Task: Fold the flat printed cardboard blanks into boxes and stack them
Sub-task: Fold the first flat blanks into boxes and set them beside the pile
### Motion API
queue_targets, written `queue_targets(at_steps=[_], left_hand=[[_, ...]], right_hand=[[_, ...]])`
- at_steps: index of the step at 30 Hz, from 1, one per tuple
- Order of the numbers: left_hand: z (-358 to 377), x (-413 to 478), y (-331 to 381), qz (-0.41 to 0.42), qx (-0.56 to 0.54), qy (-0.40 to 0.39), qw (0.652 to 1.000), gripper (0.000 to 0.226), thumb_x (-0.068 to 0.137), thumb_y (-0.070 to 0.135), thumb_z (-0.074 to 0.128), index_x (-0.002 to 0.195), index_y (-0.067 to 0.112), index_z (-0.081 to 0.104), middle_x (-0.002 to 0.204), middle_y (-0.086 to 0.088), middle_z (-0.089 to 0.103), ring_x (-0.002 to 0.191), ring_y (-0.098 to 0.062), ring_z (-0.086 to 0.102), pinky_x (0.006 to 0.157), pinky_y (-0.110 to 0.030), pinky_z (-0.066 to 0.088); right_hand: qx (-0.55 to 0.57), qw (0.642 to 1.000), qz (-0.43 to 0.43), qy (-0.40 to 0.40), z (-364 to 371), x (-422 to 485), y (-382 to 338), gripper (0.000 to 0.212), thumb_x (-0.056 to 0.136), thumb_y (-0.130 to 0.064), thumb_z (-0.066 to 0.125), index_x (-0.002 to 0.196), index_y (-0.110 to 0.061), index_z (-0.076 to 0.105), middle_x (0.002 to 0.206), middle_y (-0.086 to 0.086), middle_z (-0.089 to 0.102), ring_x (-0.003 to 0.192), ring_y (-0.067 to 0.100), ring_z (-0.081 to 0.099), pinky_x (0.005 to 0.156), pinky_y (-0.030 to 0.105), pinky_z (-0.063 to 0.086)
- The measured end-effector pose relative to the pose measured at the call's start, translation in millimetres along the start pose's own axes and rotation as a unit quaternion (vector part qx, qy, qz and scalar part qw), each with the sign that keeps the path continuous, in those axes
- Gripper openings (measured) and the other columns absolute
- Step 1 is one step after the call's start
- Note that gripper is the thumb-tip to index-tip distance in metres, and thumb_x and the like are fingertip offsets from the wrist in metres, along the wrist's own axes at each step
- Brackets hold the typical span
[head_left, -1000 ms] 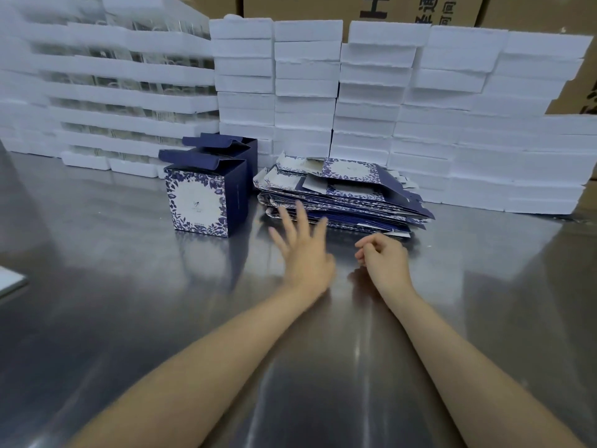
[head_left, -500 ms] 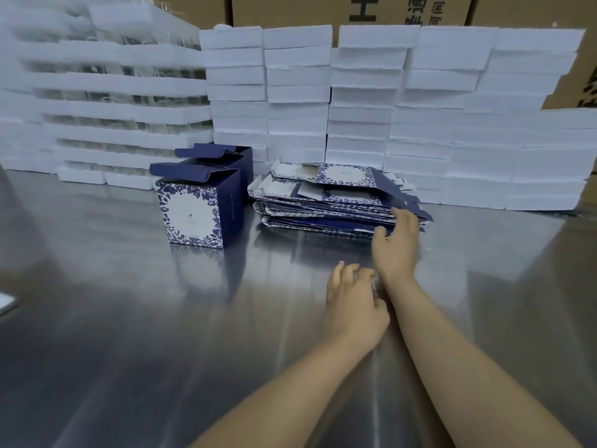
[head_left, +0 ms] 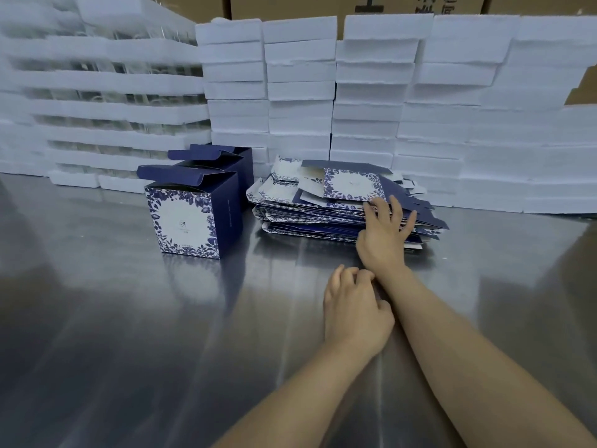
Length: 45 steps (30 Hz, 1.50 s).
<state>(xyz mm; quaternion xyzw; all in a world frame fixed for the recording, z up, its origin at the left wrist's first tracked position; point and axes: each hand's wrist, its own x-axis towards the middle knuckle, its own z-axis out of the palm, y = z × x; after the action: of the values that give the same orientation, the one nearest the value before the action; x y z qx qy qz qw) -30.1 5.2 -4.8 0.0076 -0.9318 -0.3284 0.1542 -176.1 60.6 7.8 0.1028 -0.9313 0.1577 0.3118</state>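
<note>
R hand [head_left: 384, 234] spread, fingers on near edge of blank stack [head_left: 323, 205]; L hand [head_left: 353, 310] loosely curled, holding nothing, on steel surface [head_left: 129, 318]; 2 folded boxes [head_left: 193, 215] left of stack

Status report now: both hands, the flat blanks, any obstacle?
Right hand open, fingers on pile of flat blanks. Left hand idle on steel table, loosely curled, empty. Two folded boxes left of pile; nothing blocking.

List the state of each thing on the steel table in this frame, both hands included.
Front navy floral cardboard box: folded, upright, top flap open.
Rear navy box: folded, flap open.
Pile of flat printed blanks: unfolded, untidy.
Right hand: fingers spread on the pile.
Left hand: loosely curled, empty.
</note>
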Motion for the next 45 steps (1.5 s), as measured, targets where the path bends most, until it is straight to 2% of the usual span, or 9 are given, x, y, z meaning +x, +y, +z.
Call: queue_targets(at_steps=[8,15,17,21,25,31,35,41,45], left_hand=[[0.5,-4.2,-0.8,0.024,0.017,0.002,1.000,0.041,0.091,0.018,0.045,0.132,0.017,0.049,0.145,0.001,0.038,0.145,-0.017,0.011,0.119,-0.031,0.012],[4.3,3.3,-4.4,0.021,0.041,-0.005,0.999,0.031,0.094,0.023,0.043,0.123,0.020,0.052,0.140,0.001,0.041,0.145,-0.018,0.013,0.119,-0.032,0.011],[3.8,4.5,-5.8,0.017,0.030,-0.001,0.999,0.031,0.094,0.022,0.043,0.123,0.020,0.052,0.140,0.002,0.040,0.145,-0.017,0.012,0.119,-0.032,0.012],[2.7,4.8,-6.2,0.021,0.023,-0.010,0.999,0.035,0.093,0.022,0.046,0.127,0.019,0.051,0.142,0.001,0.039,0.144,-0.017,0.014,0.118,-0.032,0.014],[0.5,5.9,-6.5,0.025,-0.012,-0.004,1.000,0.046,0.091,0.021,0.048,0.136,0.018,0.045,0.143,0.001,0.039,0.140,-0.016,0.020,0.115,-0.031,0.019],[-14.7,9.5,-8.7,-0.017,-0.205,0.047,0.978,0.047,0.095,0.017,0.051,0.141,0.012,0.040,0.144,-0.003,0.042,0.137,-0.016,0.027,0.113,-0.025,0.022],[-31.5,1.9,-7.7,-0.073,-0.380,0.036,0.922,0.055,0.099,0.032,0.050,0.147,0.013,0.031,0.152,-0.002,0.034,0.139,-0.016,0.032,0.117,-0.040,0.025],[-46.8,-9.4,-17.4,-0.091,-0.463,0.007,0.882,0.074,0.090,0.059,0.048,0.151,0.026,0.022,0.154,0.009,0.030,0.137,-0.017,0.037,0.115,-0.042,0.030],[-57.2,-14.7,-9.6,-0.105,-0.525,-0.015,0.845,0.081,0.067,0.087,0.048,0.133,0.038,0.043,0.139,0.015,0.052,0.126,-0.014,0.049,0.103,-0.040,0.039]], right_hand=[[-0.073,0.997,-0.025,0.021,-1.9,-1.4,-4.7,0.073,0.073,0.000,0.055,0.143,-0.014,0.040,0.162,0.006,-0.005,0.147,0.032,-0.014,0.109,0.052,-0.023],[-0.075,0.997,-0.014,0.011,7.9,16.4,3.6,0.071,0.079,-0.001,0.049,0.148,-0.013,0.032,0.163,0.001,-0.001,0.148,0.028,-0.011,0.113,0.055,-0.015],[-0.057,0.998,-0.006,0.017,8.4,19.1,3.5,0.068,0.081,-0.002,0.048,0.147,-0.010,0.033,0.161,0.002,0.012,0.149,0.026,-0.004,0.115,0.056,-0.009],[0.025,0.978,-0.069,0.194,-3.1,9.5,-0.6,0.047,0.078,-0.002,0.050,0.125,-0.006,0.056,0.135,0.008,0.051,0.134,0.023,0.032,0.114,0.052,0.014],[0.100,0.933,-0.061,0.340,-27.9,-5.5,-7.0,0.036,0.082,0.001,0.052,0.115,-0.008,0.063,0.121,0.007,0.059,0.122,0.016,0.043,0.107,0.046,0.024],[0.202,0.878,0.036,0.433,-111.1,-29.0,-9.7,0.027,0.089,0.000,0.054,0.108,-0.009,0.071,0.111,0.007,0.065,0.102,0.014,0.053,0.087,0.029,0.037],[0.298,0.869,0.093,0.384,-182.5,-37.1,-13.4,0.031,0.088,-0.001,0.051,0.099,-0.018,0.074,0.102,-0.003,0.061,0.090,0.001,0.054,0.075,0.006,0.037],[0.395,0.886,0.122,0.210,-263.3,-48.3,-2.7,0.035,0.081,0.003,0.051,0.089,-0.022,0.074,0.092,-0.013,0.069,0.079,-0.002,0.064,0.076,0.019,0.052],[0.376,0.922,0.077,0.051,-279.0,-53.7,-8.6,0.028,0.083,0.003,0.057,0.084,-0.021,0.071,0.088,-0.005,0.070,0.074,-0.001,0.061,0.070,0.013,0.049]])
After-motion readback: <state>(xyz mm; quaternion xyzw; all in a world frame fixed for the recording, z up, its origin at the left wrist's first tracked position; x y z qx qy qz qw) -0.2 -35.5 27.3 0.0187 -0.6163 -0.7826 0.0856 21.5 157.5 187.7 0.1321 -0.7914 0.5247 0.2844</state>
